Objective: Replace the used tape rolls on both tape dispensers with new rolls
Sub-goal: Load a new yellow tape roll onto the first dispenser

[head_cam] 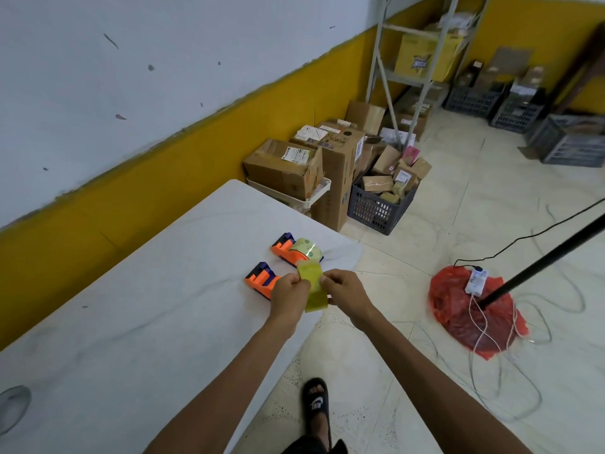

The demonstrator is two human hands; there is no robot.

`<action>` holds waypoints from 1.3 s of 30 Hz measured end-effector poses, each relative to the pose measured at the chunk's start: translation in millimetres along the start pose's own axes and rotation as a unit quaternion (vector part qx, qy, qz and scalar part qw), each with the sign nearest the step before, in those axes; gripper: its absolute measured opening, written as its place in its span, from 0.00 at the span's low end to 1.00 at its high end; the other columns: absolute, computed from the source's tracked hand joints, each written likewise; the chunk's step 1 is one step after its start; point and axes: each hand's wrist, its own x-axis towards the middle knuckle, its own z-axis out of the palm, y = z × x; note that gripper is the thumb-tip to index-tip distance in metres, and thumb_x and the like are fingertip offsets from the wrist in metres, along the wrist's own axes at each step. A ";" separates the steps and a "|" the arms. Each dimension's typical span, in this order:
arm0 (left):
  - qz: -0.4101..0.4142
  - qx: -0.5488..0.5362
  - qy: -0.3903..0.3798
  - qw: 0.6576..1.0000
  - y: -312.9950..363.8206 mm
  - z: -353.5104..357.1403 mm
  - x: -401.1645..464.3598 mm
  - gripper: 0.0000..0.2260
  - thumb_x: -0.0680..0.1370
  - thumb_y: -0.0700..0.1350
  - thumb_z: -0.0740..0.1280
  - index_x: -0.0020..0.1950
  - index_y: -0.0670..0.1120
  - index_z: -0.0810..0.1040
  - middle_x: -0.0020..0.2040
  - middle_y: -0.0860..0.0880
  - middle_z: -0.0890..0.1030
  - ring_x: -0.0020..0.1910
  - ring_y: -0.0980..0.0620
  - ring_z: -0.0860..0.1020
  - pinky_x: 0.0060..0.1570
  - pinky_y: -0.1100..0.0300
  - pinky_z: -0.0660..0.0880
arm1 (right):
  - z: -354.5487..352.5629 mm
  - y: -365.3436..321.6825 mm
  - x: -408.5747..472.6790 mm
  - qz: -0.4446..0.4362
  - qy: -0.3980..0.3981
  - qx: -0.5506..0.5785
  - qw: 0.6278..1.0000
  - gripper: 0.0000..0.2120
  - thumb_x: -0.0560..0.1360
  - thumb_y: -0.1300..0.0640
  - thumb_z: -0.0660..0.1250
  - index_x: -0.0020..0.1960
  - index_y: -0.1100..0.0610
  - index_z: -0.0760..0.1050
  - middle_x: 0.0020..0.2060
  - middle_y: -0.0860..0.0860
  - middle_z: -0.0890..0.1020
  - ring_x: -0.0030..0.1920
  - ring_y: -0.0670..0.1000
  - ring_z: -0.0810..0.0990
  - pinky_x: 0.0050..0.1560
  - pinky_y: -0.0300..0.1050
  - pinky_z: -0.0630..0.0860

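Observation:
Two orange and purple tape dispensers lie on the white table (137, 322) near its right edge. The far dispenser (288, 250) carries a pale yellowish tape roll (306, 248). The near dispenser (262, 280) is partly hidden behind my left hand (288, 294). Between my left hand and my right hand (343, 290) I hold a yellowish tape roll (314, 286) above the table edge. Both hands pinch it from either side, and a flat piece of tape hangs down from it.
Cardboard boxes (284, 168) and a dark crate of parcels (379, 204) stand on the floor beyond the table. A red plastic bag (465, 312) with cables and a black pole (540, 260) lies at the right. My sandalled foot (316, 404) is beside the table.

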 end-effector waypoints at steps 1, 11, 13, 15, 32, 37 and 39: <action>-0.005 -0.006 0.007 1.000 0.0 2.7 9.0 0.09 0.74 0.41 0.62 0.46 0.35 0.77 0.39 0.44 0.74 0.39 0.48 0.72 0.40 0.51 0.71 | -0.3 -0.4 10.2 0.001 -0.002 -0.010 1.000 0.11 0.77 0.55 0.62 0.47 0.58 0.82 0.43 0.56 0.83 0.47 0.58 0.81 0.53 0.64 0.80; 0.003 -0.032 0.040 0.999 20.2 11.9 68.7 0.10 0.76 0.38 0.60 0.34 0.45 0.70 0.30 0.50 0.69 0.30 0.53 0.65 0.30 0.60 0.63 | 1.0 -16.7 92.0 0.003 -0.044 -0.073 0.996 0.12 0.77 0.54 0.62 0.48 0.59 0.82 0.43 0.53 0.83 0.49 0.56 0.81 0.56 0.59 0.79; 0.001 -0.036 0.053 0.998 19.4 9.4 72.9 0.10 0.76 0.38 0.60 0.35 0.45 0.70 0.30 0.51 0.69 0.30 0.53 0.64 0.30 0.60 0.62 | 4.7 -16.0 99.3 0.002 -0.053 -0.080 0.995 0.12 0.77 0.55 0.62 0.45 0.60 0.81 0.40 0.56 0.82 0.45 0.54 0.80 0.54 0.60 0.80; -0.005 -0.046 0.061 0.997 20.3 7.5 77.1 0.10 0.76 0.38 0.60 0.35 0.45 0.70 0.30 0.51 0.69 0.30 0.53 0.65 0.29 0.61 0.63 | 8.5 -16.6 107.4 -0.002 -0.065 -0.083 0.994 0.13 0.76 0.55 0.62 0.43 0.64 0.79 0.41 0.63 0.80 0.40 0.52 0.76 0.52 0.62 0.79; -0.136 -0.073 0.257 0.954 1.0 24.0 99.8 0.10 0.75 0.39 0.61 0.33 0.44 0.71 0.29 0.48 0.69 0.31 0.49 0.66 0.33 0.55 0.64 | 24.7 3.4 170.1 -0.035 -0.291 -0.150 0.944 0.07 0.74 0.51 0.65 0.38 0.47 0.76 0.34 0.48 0.79 0.42 0.52 0.81 0.51 0.55 0.81; -0.169 -0.097 0.308 0.931 4.3 39.2 96.8 0.09 0.75 0.39 0.62 0.34 0.44 0.73 0.31 0.48 0.71 0.31 0.51 0.68 0.26 0.66 0.65 | 21.7 6.2 188.1 -0.082 -0.350 -0.177 0.916 0.14 0.73 0.53 0.63 0.31 0.59 0.73 0.29 0.60 0.75 0.34 0.56 0.77 0.47 0.66 0.78; -0.174 -0.112 0.320 0.925 7.7 44.2 94.7 0.08 0.75 0.40 0.62 0.36 0.43 0.75 0.32 0.48 0.72 0.33 0.51 0.69 0.32 0.59 0.67 | 19.9 4.6 190.5 -0.082 -0.360 -0.174 0.913 0.16 0.74 0.55 0.63 0.37 0.67 0.75 0.34 0.68 0.78 0.38 0.63 0.79 0.48 0.68 0.77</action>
